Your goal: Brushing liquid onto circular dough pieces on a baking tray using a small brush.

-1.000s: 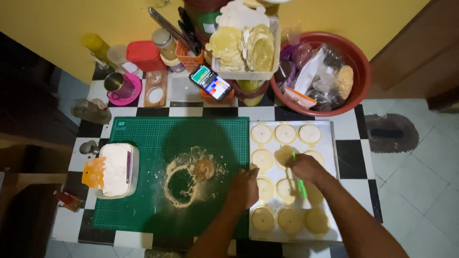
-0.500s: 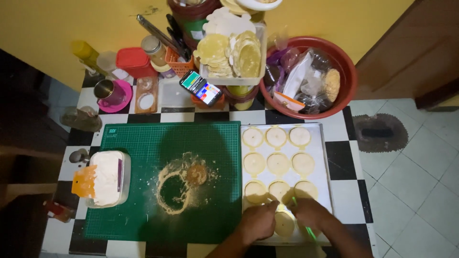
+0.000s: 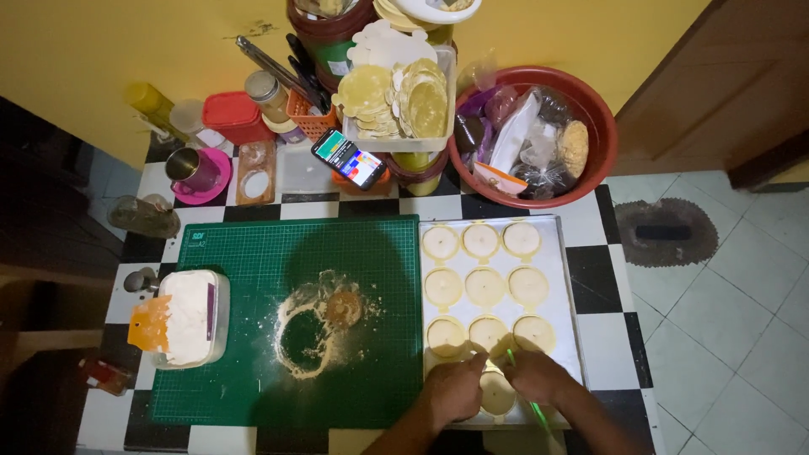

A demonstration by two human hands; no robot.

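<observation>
Left of the tray (image 3: pixel 573 286), a white tub (image 3: pixel 192 317) rests at the green mat's (image 3: pixel 253 371) edge, and a floury ring with a dough lump (image 3: pixel 343 308) marks the mat's middle (a messy patch). At the tray's near end, the left hand (image 3: pixel 453 391) and right hand (image 3: pixel 534 376) flank a dough disc (image 3: pixel 496 393). The right grip holds a green tool (image 3: pixel 511 357); the left grip I cannot tell.

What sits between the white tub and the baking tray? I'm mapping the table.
In the head view, the green cutting mat with a flour ring and a small dough disc.
</observation>
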